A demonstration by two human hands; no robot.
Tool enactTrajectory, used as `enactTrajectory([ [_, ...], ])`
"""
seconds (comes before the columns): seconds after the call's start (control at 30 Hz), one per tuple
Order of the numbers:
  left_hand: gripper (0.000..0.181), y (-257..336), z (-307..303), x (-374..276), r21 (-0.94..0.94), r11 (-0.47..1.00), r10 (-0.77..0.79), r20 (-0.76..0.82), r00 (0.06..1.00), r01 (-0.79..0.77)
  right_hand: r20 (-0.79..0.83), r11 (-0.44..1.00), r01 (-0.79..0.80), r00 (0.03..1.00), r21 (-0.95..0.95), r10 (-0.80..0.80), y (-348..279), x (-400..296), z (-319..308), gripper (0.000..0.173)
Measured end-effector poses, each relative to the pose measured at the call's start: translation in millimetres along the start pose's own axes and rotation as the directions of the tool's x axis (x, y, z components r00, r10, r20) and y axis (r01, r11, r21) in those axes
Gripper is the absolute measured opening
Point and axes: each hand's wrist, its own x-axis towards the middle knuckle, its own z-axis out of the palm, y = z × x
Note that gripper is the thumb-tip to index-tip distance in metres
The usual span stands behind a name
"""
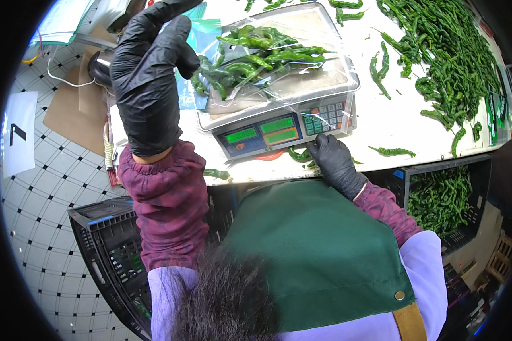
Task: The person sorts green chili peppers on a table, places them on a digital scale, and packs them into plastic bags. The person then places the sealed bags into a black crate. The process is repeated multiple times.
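My left hand (pixel 149 81), in a black glove, is raised at the upper left with thumb and fingers apart. The picture's top edge cuts off a fingertip, and I see nothing held. Beside it, a clear plastic bag (pixel 277 79) with several green peppers (pixel 251 59) lies on the pan of a digital scale (pixel 260 134) with lit green displays. My right hand (pixel 335 164), also gloved, has curled fingers at the scale's front edge, close to a loose green pepper (pixel 298 154). Its fingertips are hidden, so I cannot tell whether it grips anything.
A large heap of green peppers (pixel 448 55) covers the right of the white table (pixel 362 121). Blue-tinted plastic bags (pixel 192 91) lie left of the scale. Below the table's edge stand a black crate (pixel 446 200) of peppers and another black crate (pixel 111 243) at left.
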Motion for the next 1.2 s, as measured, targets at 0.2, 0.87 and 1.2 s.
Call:
enactTrajectory([
  [0.2,0.022,-11.1,-5.8,-15.7,0.049,0.995,-0.079,-0.100,0.992,0.084,0.072,0.887,0.075,0.990,0.455,-0.120,37.2,-3.6,-42.9,0.018],
  [0.87,0.038,-18.7,95.2,-54.8,0.414,0.678,0.219,0.675,0.705,-0.607,0.537,-0.689,-0.312,0.833,0.654,0.134,107.6,-19.5,-112.6,0.037],
  [1.2,0.024,-40.7,115.5,-72.4,0.465,0.539,0.053,0.814,0.579,-0.703,-0.160,0.647,0.125,0.987,0.752,-0.004,98.3,93.5,-111.9,0.028],
])
